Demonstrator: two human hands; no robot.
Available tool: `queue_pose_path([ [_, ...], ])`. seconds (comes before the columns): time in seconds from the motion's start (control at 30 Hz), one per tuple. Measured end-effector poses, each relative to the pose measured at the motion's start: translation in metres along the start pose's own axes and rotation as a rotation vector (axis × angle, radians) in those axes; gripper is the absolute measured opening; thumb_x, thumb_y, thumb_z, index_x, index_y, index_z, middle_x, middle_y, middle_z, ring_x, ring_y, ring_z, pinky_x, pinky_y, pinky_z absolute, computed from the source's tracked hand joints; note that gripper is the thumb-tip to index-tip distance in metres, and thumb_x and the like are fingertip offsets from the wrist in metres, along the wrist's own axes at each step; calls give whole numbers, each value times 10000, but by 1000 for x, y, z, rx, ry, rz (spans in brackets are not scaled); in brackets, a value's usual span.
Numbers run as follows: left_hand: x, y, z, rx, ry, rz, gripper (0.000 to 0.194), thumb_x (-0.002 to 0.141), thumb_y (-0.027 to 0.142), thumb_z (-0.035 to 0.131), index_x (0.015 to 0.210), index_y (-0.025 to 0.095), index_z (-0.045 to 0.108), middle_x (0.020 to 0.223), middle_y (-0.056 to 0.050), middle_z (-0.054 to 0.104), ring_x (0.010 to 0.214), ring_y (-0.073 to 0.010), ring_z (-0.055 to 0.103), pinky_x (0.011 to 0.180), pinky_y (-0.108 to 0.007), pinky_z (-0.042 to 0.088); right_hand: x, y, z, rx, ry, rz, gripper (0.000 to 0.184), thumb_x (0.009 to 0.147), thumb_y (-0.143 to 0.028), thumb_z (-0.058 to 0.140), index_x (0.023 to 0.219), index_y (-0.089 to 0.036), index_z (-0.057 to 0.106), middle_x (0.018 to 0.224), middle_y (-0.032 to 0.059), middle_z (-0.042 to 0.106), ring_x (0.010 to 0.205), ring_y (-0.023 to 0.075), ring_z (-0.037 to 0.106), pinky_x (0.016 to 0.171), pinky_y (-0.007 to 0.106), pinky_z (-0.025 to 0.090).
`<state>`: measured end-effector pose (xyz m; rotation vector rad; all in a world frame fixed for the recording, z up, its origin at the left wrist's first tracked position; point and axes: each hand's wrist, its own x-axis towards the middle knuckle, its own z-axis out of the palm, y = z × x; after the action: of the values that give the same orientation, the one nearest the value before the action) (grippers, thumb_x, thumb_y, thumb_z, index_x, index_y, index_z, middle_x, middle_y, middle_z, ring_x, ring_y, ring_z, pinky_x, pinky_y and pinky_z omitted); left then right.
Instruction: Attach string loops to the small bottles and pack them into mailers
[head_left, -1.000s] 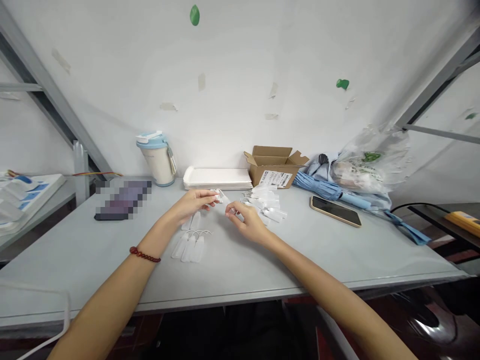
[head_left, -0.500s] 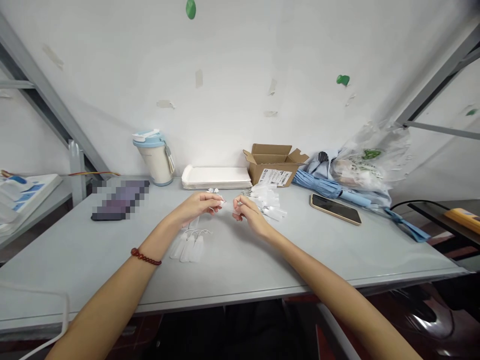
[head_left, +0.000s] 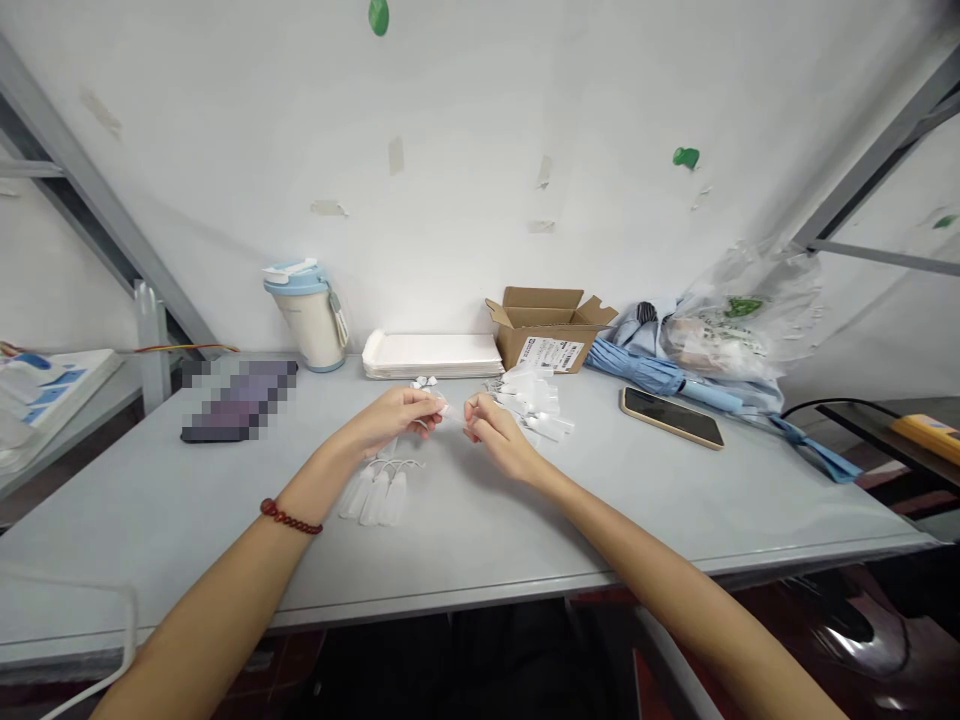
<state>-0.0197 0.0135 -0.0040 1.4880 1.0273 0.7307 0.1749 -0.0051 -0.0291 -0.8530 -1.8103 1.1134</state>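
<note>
Above the middle of the table, my left hand [head_left: 401, 415] has thumb and fingers pinched on a small white translucent plastic piece [head_left: 448, 411]. Facing it, my right hand [head_left: 495, 430] is closed, its fingertips at the other side of that piece; what lies inside those fingers is mostly hidden. Below my left hand lie several flat translucent plastic pieces with thin white curved ends [head_left: 384, 497]. Beyond my right hand is a pile of similar translucent pieces [head_left: 544, 400], some with thin metallic-looking ends. A few small white bits [head_left: 424, 382] lie behind my left hand.
Along the wall stand a cream cup with a blue lid [head_left: 311, 320], a stack of white trays [head_left: 435, 355] and an open cardboard box [head_left: 547, 340]. On the right are a phone [head_left: 671, 417], a folded blue umbrella [head_left: 645, 368] and a plastic bag [head_left: 739, 320]. A pixelated dark object [head_left: 240, 400] lies left.
The translucent piece now shows between my two hands, where a gap was before. My right fingertips have shifted slightly left; both hands stay in nearly the same place.
</note>
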Motion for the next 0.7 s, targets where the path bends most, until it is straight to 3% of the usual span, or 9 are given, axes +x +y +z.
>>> queue_pose_path([
  [0.1,-1,0,2,-20,-29,-73,393,726,546,630,683,157,602,690,-23,570,546,-121,522,527,-273,436,-1,-1,-1,-39,-10,-12,48,779,-187,361,789,-221,393,607,-61,395,573,116,363,601,264,302],
  [0.23,-3,2,4,2,-57,-82,409,742,566,609,656,169,556,617,11,537,481,-98,491,489,-251,406,2,-1,0,95,22,47,38,756,-205,360,774,-220,390,571,-62,388,561,117,369,581,255,306],
  [0.53,-2,2,3,91,20,96,293,711,414,670,892,184,689,900,-53,645,764,-171,576,680,-307,479,6,1,6,520,69,320,137,653,-228,430,781,-229,382,505,-90,357,475,99,353,534,243,362],
  [0.6,-3,4,5,82,51,106,301,690,402,682,898,185,694,997,-69,645,794,-180,580,697,-320,485,6,0,5,557,77,338,144,650,-231,442,782,-229,383,502,-91,376,468,96,356,534,240,368],
  [0.7,-4,8,9,77,100,103,308,683,417,680,873,175,692,958,-73,652,818,-194,584,710,-329,486,7,-2,3,567,83,318,139,662,-242,452,783,-227,386,500,-89,402,470,95,367,541,238,371],
])
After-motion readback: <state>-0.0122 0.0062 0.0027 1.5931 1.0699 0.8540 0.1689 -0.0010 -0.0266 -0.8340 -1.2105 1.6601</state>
